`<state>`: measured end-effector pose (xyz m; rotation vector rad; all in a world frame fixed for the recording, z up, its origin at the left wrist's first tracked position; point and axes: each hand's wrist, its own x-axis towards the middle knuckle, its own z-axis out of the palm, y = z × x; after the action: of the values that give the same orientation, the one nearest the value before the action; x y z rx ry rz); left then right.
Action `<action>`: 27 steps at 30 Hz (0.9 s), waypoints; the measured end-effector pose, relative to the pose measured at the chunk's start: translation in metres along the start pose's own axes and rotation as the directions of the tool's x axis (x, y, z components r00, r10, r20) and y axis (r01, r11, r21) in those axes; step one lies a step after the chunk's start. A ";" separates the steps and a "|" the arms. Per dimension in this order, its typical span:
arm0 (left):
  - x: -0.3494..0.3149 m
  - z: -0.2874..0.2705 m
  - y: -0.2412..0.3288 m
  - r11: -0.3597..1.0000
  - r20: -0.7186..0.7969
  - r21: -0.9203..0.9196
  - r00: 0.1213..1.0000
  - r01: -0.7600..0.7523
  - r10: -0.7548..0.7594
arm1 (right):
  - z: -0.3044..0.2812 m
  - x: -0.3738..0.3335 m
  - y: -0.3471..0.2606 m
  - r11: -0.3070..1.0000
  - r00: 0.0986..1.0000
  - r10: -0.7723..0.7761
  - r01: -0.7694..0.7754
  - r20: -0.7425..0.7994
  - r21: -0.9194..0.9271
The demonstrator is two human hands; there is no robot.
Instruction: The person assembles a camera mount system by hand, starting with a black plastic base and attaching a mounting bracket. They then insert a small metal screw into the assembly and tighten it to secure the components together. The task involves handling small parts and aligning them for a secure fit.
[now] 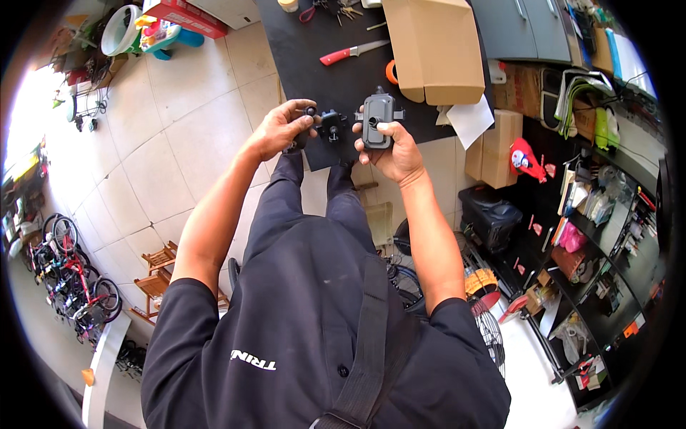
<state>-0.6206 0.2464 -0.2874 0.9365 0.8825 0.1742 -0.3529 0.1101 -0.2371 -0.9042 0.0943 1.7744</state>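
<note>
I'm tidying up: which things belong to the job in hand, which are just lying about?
Likely the job:
black ball-ended part in left hand
grey holder in right hand
black bracket between them

Seemingly lying about:
red-handled knife
keys
white sheet

The grey rectangular plastic holder (377, 121) is showing a matt, moulded-looking surface; the small black mount (330, 127) is looking like plastic too. The black flat desk (311, 82) is showing a smooth, matt top. The red-handled knife (351, 52) is pairing glossy plastic with smooth metal. Along the desk's right edge, the brown box (439, 50) is showing matt cardboard, the white sheet (471, 123) smooth paper.
</note>
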 end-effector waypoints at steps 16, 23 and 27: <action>0.164 -0.018 -0.102 0.651 -0.245 0.758 0.940 0.035 0.236 | -0.119 -0.025 0.064 0.955 0.817 -0.001 -0.169 -0.577 -0.242; 0.125 0.012 -0.129 0.738 -0.577 0.661 0.724 0.140 0.379 | -0.121 -0.001 0.071 0.978 0.850 0.061 -0.157 -0.522 -0.141; 0.072 0.067 -0.151 0.778 -0.600 0.483 0.799 0.401 -0.040 | -0.123 0.007 0.072 0.988 0.897 0.119 -0.147 -0.427 -0.034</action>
<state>-0.5602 0.1480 -0.4250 1.3802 1.6666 -0.0611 -0.3491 0.0279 -0.3540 -1.3511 0.3894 1.6847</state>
